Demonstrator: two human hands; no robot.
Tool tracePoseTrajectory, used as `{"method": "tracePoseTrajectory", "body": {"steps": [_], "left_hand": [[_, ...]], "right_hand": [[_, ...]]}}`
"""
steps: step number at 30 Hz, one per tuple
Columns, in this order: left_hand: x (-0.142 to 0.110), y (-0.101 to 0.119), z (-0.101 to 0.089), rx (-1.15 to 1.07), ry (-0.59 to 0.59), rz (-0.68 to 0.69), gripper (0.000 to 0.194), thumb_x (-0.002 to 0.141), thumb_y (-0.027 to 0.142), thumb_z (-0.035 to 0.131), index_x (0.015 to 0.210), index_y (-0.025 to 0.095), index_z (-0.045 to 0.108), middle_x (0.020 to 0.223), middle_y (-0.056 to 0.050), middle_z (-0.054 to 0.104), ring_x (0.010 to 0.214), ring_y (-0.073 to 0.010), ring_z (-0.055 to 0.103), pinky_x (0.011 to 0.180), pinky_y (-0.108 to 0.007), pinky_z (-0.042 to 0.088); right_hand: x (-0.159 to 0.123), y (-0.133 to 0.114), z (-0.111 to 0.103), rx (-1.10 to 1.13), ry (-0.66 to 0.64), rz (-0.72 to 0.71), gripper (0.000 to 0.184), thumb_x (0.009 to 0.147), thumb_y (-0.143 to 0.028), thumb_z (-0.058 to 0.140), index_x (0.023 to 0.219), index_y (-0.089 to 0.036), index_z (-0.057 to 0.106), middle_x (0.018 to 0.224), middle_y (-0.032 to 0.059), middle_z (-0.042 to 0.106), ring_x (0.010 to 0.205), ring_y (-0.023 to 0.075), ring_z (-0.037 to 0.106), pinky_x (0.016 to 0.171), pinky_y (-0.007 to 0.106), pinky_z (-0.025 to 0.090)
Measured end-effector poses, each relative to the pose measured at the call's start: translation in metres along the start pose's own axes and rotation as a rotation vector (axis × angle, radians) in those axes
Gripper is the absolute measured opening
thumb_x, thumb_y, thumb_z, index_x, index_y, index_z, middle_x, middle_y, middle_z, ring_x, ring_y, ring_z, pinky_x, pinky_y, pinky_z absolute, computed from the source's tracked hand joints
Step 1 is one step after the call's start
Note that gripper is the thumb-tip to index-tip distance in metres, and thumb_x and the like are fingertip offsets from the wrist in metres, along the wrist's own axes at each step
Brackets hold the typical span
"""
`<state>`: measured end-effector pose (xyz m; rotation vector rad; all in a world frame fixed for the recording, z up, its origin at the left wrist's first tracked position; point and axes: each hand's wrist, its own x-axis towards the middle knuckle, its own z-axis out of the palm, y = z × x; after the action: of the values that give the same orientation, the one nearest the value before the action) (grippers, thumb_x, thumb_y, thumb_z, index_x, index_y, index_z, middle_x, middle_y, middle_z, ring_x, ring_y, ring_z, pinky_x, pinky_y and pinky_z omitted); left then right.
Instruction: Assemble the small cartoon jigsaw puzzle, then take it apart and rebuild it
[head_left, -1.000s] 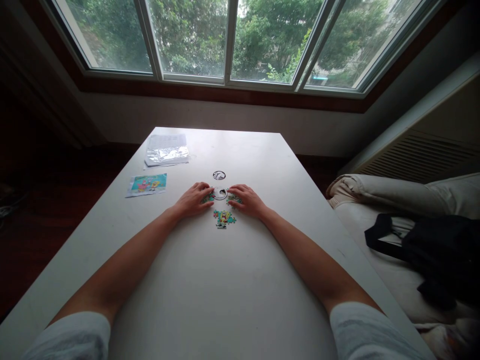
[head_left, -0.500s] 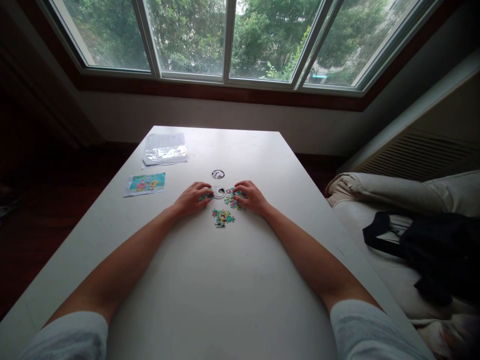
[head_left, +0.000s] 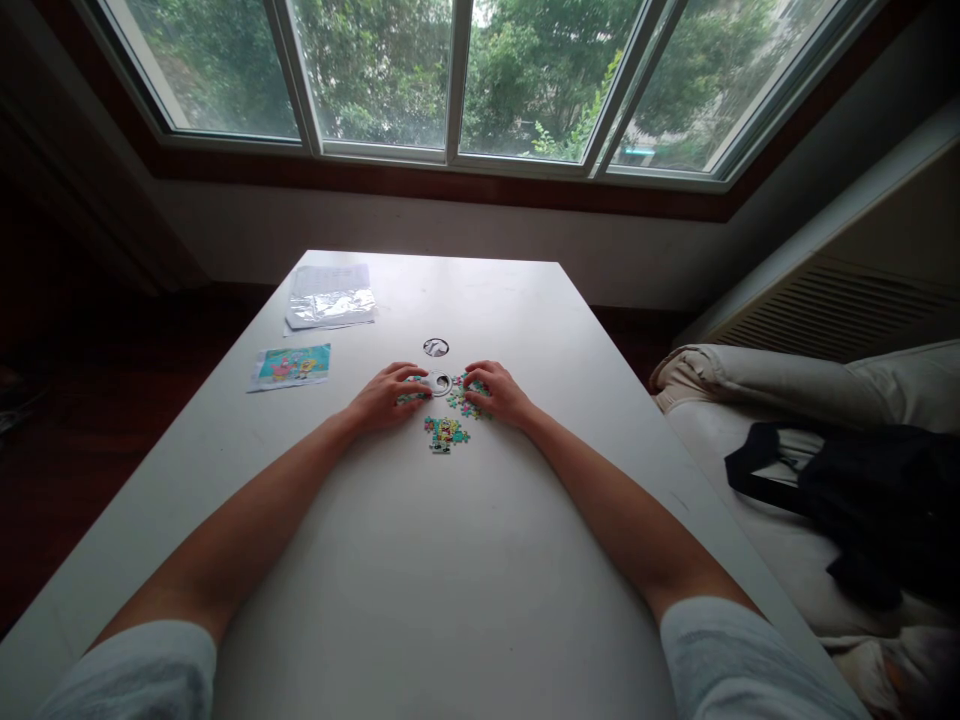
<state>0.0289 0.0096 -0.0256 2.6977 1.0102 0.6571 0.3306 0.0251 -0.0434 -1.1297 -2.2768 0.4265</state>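
Observation:
On the white table, my left hand (head_left: 382,397) rests with its fingers apart and bent over a few small puzzle pieces. Its fingertips are at the left edge of a white round object with a dark centre (head_left: 442,384). To the right, my right hand (head_left: 504,394) curves over a loose heap of colourful puzzle pieces (head_left: 458,402), its fingers also apart and partly covering them. Nothing shows gripped in either hand. Nearer to me lies a joined patch of jigsaw puzzle (head_left: 447,432) with a yellow cartoon figure. Beyond the hands is a round, dark-rimmed disc (head_left: 436,347).
A cartoon picture sheet (head_left: 294,367) lies on the table's left side. Behind it are papers under a clear plastic sleeve (head_left: 331,297). Beside the table's right edge stands a pale sofa (head_left: 720,450) with a dark bag (head_left: 877,500). A window is ahead.
My left hand has shifted slightly right, its fingertips nearer the white round object. My right fingers have moved slightly left over the heap. The joined patch looks unchanged.

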Motion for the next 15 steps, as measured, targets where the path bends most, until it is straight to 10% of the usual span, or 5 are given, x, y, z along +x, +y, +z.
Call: {"method": "tracePoseTrajectory", "body": {"steps": [15], "left_hand": [[-0.0007,0.0042,0.0063,0.059,-0.067,0.058,0.040,0.095,0.041,0.060,0.135,0.036,0.064,0.152,-0.003,0.049,0.144,-0.0309,0.037,0.119,-0.054,0.034]], "right_hand": [[0.0013,-0.0042,-0.0016,0.269,0.112,-0.030,0.006,0.085,-0.028,0.065,0.084,-0.024,0.070,0.091,0.0025,0.072,0.091,0.0208,0.065,0.091,0.036,0.049]]}}
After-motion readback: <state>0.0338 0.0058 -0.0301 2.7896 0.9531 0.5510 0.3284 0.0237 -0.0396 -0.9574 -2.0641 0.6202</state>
